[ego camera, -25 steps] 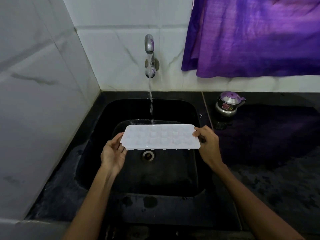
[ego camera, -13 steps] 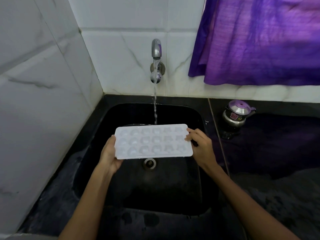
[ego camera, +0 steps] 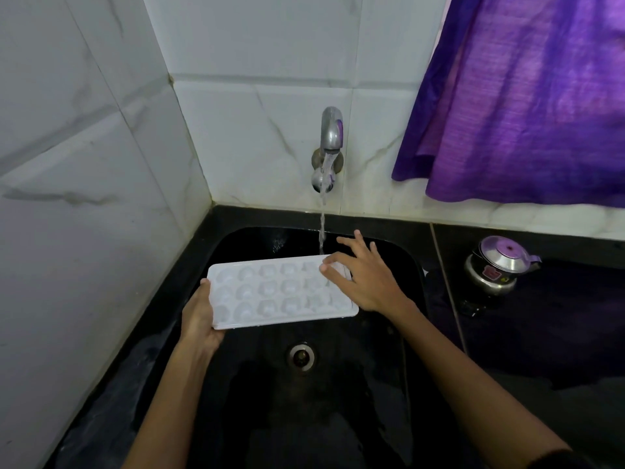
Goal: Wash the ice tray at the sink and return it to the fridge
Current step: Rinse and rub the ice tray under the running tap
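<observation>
A white plastic ice tray (ego camera: 270, 292) with several rounded cells is held level over the black sink (ego camera: 236, 418). My left hand (ego camera: 199, 316) grips its left short edge from below. My right hand (ego camera: 362, 275) lies on the tray's right end with fingers spread, fingertips resting on the cells. A steel wall tap (ego camera: 329, 140) runs a thin stream of water (ego camera: 322, 228) that falls at the tray's far right edge, beside my right fingers.
The drain (ego camera: 301, 356) lies in the sink's middle below the tray. A small steel kettle (ego camera: 497, 264) stands on the black counter (ego camera: 541, 333) at the right. A purple curtain (ego camera: 524, 96) hangs above it. White tiled walls close the left and back.
The tray has shifted left and come up nearer the tap. My right hand let go of the right edge and now lies spread on top of the tray.
</observation>
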Available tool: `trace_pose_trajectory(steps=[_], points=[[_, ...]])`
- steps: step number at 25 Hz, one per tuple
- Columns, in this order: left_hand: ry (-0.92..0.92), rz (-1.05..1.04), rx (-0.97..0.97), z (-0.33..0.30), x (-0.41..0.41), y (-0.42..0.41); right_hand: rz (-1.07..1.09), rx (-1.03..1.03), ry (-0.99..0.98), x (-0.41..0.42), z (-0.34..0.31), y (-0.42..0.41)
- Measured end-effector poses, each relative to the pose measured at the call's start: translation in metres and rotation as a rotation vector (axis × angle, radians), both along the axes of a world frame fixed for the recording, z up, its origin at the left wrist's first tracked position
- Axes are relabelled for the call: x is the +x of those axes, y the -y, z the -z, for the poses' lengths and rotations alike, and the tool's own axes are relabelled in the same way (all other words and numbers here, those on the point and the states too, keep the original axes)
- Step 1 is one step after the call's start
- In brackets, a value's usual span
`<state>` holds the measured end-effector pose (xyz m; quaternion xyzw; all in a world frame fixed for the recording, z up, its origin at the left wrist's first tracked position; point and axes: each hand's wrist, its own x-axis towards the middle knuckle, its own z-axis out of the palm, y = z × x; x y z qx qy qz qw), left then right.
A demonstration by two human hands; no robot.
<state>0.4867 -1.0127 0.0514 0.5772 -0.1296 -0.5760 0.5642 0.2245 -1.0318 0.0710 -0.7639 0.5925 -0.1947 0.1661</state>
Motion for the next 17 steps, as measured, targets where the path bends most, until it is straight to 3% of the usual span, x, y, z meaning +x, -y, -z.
trace_pose_trajectory(steps=[8, 17], points=[[-0.032, -0.024, -0.023, -0.0012, -0.0034, 0.0069, 0.060, -0.176, -0.239, 0.0092, -0.0026, 0.0082], [0.032, -0.077, -0.011, -0.0034, -0.0058, 0.0037, 0.061, -0.215, -0.278, 0.0119, -0.0015, 0.0083]])
